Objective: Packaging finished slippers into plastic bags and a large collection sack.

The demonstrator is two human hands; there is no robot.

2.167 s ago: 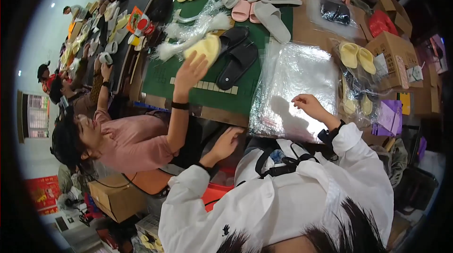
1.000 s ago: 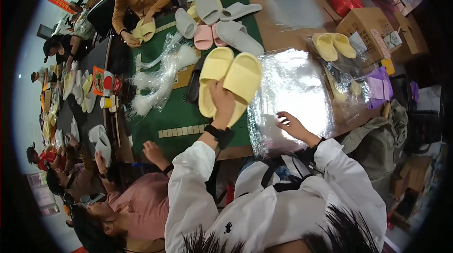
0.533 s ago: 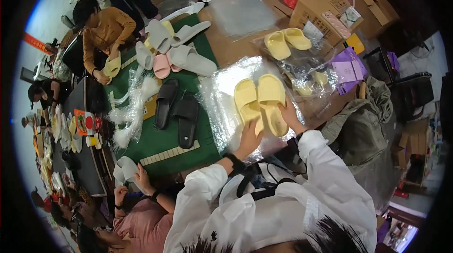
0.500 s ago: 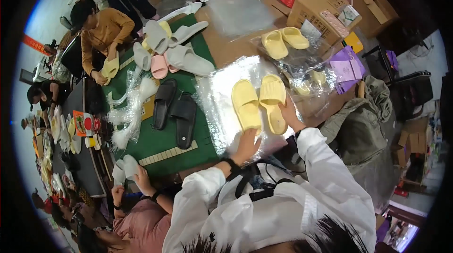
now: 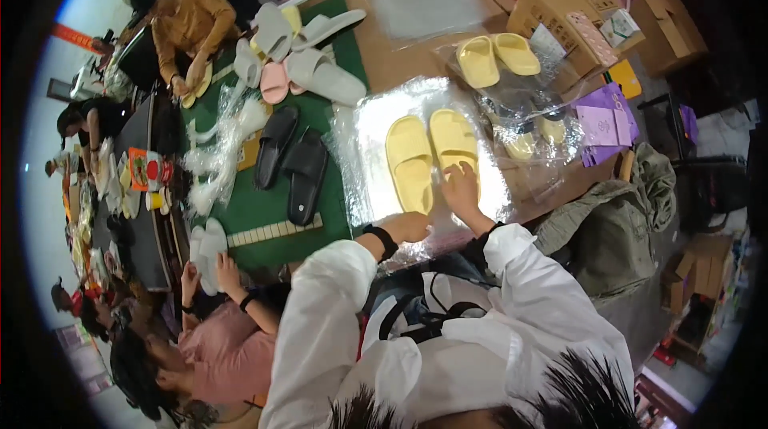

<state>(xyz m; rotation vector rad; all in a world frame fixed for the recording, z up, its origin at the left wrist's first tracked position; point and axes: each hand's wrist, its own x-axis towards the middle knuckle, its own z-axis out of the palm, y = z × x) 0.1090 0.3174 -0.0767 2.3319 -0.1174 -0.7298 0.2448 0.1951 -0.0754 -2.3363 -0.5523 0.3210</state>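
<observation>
Yellow slides [image 5: 410, 141] lie on clear plastic bags [image 5: 368, 141] atop the desk [image 5: 384, 61], the right hand [image 5: 462, 189] hiding part of one, the left hand [image 5: 408, 227] by the other's heel; whether either grip is closed, I cannot tell. Creased clear wrapping [image 5: 532, 113] blurs yellow footwear [image 5: 520, 146].

The person's white-sleeved left arm [image 5: 324, 293] extends from the lower edge toward the centre, where the left hand [image 5: 410, 227] points rightward. The right arm [image 5: 552, 285] angles up-left from the lower right; the right hand [image 5: 462, 191] sits slightly higher, fingers bent, pointing upward.
</observation>
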